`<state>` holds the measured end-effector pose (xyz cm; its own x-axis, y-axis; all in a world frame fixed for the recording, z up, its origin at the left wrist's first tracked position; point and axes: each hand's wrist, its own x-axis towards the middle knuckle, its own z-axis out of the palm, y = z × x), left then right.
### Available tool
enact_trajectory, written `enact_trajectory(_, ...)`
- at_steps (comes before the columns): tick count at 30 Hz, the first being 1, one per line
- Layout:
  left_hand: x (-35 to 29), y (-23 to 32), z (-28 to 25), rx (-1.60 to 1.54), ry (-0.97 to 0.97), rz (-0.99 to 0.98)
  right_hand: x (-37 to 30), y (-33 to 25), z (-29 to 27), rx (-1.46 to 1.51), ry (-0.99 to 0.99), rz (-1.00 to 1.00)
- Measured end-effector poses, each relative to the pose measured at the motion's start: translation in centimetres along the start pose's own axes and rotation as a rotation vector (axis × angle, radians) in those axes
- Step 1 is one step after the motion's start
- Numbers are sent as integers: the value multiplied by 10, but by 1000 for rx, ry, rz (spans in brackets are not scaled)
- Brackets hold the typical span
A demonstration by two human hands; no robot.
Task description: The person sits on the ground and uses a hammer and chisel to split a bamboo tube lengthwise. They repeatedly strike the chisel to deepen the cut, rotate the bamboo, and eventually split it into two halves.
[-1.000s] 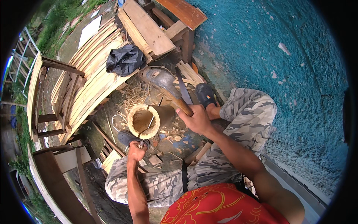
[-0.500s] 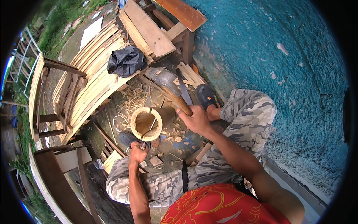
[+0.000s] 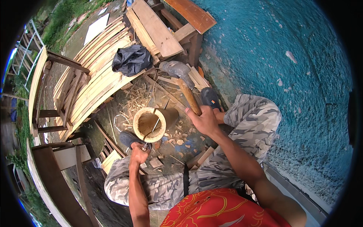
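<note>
A hollow, pale wooden cylinder (image 3: 172,117) lies between my feet with its round opening toward me. Across that opening runs a thin metal rod-like tool (image 3: 156,124), its far end reaching past the rim. My left hand (image 3: 140,153) is closed around the tool's near end, beside the lower left of the rim. My right hand (image 3: 204,120) grips the wooden handle of a hammer (image 3: 188,96). The hammer's grey metal head is up and away from the cylinder, apart from the rod.
Wood chips (image 3: 177,136) and shavings (image 3: 134,100) litter the ground. A slatted wooden piece (image 3: 94,87) carries a black plastic bag (image 3: 131,60). Boards on a bench (image 3: 160,34) stand beyond. The blue wall (image 3: 302,94) rises at right, a wooden frame (image 3: 56,185) at lower left.
My right hand has shifted a little to the right, and the hammer head has swung farther right and away from the cylinder. My left hand and the rod stay nearly where they were.
</note>
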<state>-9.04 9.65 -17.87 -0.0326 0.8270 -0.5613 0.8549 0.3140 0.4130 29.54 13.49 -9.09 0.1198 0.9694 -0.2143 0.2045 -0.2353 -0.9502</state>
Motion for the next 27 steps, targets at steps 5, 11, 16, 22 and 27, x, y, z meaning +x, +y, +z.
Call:
enact_trajectory(5, -1, 10, -4, 58, -7, 6, 3, 18, 19, -6, 113, -286)
enact_trajectory(11, -12, 44, -24, 139, -43, -67, -17, 56, 20, -325, -100, 227)
enact_trajectory(16, -15, 54, -29, 195, -33, -123, -8, 16, 1, 75, 22, 4)
enact_trajectory(22, -15, 71, -40, 184, -102, -175, -20, 62, 19, -343, -182, 309)
enact_trajectory(27, -13, 88, -45, 171, -52, -138, -36, 80, 26, -311, -85, 260)
